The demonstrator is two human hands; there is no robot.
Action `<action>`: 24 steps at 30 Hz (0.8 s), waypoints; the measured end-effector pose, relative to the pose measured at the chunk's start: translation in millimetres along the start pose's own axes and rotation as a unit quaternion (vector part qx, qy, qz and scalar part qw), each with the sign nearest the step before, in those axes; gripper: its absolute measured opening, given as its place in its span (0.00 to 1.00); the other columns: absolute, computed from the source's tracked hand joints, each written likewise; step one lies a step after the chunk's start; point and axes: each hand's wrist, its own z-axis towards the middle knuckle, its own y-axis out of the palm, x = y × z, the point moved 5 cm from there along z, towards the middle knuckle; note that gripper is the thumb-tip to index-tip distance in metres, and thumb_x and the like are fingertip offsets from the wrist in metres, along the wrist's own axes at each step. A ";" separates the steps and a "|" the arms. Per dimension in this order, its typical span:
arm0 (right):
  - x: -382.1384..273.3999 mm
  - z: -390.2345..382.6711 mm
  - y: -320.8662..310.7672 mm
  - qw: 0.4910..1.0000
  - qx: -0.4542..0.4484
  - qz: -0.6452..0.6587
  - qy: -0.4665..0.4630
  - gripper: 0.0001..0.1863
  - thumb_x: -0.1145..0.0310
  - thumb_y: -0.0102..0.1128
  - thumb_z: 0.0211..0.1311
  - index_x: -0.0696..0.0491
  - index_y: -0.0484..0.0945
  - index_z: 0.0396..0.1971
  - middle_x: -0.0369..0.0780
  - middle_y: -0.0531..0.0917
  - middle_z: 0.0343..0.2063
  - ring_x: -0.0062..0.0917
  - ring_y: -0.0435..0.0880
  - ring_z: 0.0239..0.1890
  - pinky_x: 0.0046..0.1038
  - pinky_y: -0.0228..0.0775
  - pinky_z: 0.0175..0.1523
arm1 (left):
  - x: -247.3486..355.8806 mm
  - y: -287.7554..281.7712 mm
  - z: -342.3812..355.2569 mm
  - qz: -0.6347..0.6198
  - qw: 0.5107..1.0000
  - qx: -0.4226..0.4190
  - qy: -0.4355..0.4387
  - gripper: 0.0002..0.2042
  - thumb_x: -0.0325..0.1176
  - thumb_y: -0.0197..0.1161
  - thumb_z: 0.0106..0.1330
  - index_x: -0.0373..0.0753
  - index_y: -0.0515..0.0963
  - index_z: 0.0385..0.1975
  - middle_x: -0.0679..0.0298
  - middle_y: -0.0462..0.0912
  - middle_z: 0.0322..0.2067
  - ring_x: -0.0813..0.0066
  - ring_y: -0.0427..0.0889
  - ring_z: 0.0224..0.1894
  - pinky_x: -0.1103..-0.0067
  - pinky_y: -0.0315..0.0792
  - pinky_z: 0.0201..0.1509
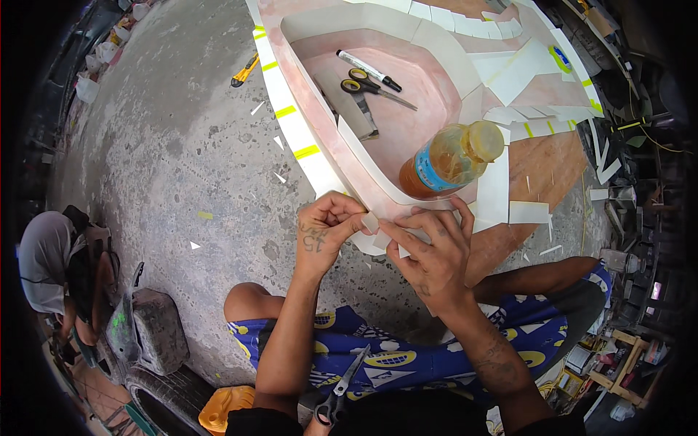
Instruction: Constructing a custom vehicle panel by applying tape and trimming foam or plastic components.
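Note:
My left hand (325, 231) is closed, thumb and forefinger pinching a small piece of white card (371, 222). Against the right side of that card press the bent thumb and forefinger of my right hand (435, 245). Both hands are at the near corner of a pinkish moulded panel (352, 166), whose edge is lined with white card strips (299, 139) held by yellow-green tape. Just beyond my right hand, a bottle (452, 161) of amber liquid leans in the panel's recess. Black-and-yellow scissors (373, 88), a white marker (368, 70) and a flat-bladed tool (354, 109) also lie there.
Another pair of scissors (340, 396) rests by my lap. On the concrete floor are a yellow cutter (246, 70) and white offcuts. A crouching person (69, 269) is at the far left, near a tyre (171, 400). Wooden crates (624, 367) stand at lower right.

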 end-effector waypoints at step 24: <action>5.2 1.7 -6.5 1.000 -0.024 0.018 0.005 0.26 0.77 0.69 0.45 0.46 0.87 0.49 0.32 0.85 0.43 0.28 0.83 0.49 0.49 0.54 0.73 | -26.7 10.5 1.2 -0.080 0.996 -0.019 -0.032 0.12 0.18 0.67 0.62 0.39 0.70 0.37 0.68 0.84 0.33 0.85 0.83 0.35 0.86 0.77 0.42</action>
